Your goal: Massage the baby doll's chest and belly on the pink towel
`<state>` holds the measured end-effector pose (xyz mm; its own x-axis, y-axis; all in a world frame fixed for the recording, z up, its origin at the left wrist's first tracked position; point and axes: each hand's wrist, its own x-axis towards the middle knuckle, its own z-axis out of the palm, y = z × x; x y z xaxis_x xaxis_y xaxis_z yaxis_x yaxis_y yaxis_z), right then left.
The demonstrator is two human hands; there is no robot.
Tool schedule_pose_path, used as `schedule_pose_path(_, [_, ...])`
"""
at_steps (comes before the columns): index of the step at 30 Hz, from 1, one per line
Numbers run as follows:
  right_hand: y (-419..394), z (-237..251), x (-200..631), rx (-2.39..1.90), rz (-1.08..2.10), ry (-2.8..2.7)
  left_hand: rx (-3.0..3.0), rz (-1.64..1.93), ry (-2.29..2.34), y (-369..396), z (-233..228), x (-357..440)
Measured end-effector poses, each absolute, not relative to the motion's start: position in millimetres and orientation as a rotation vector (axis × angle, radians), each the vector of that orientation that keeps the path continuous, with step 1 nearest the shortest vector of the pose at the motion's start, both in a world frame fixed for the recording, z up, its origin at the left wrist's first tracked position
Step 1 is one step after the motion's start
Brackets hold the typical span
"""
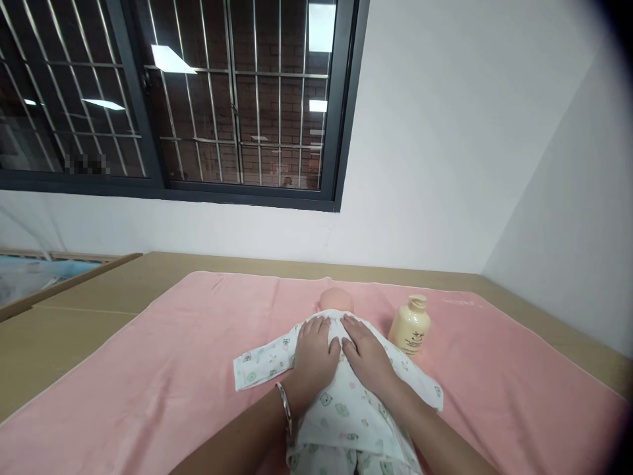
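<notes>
Beneath a barred dark window [198, 99] and white wall, a pink towel [148, 369] covers the tan table [74, 316]. From the head camera, a baby doll in a white printed cotton romper [341, 409] lies along the towel's middle, its bare head [336, 300] pointing away. The left hand [314, 359], silver bangle [284, 406] at the wrist, and the right hand [366, 356] rest flat, fingers spread, side by side on the chest, pressing rather than gripping. A cream pump bottle [410, 324] stands just beside, apparently within reach.
</notes>
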<state>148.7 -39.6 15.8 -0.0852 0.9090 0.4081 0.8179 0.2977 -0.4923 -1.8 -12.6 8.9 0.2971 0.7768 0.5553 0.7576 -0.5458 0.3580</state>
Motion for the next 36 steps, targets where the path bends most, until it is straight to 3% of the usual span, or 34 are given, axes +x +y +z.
schedule_pose_path(25, [-40.5,14.2,149.0,-1.530,0.170,-1.915,2.561,1.099,1.459,-13.1,9.5,-2.1])
schedule_pose_path(36, [-43.6,24.9,144.0,-1.726,0.094,-1.952,2.771,1.282,1.363,-23.3,13.7,-1.0])
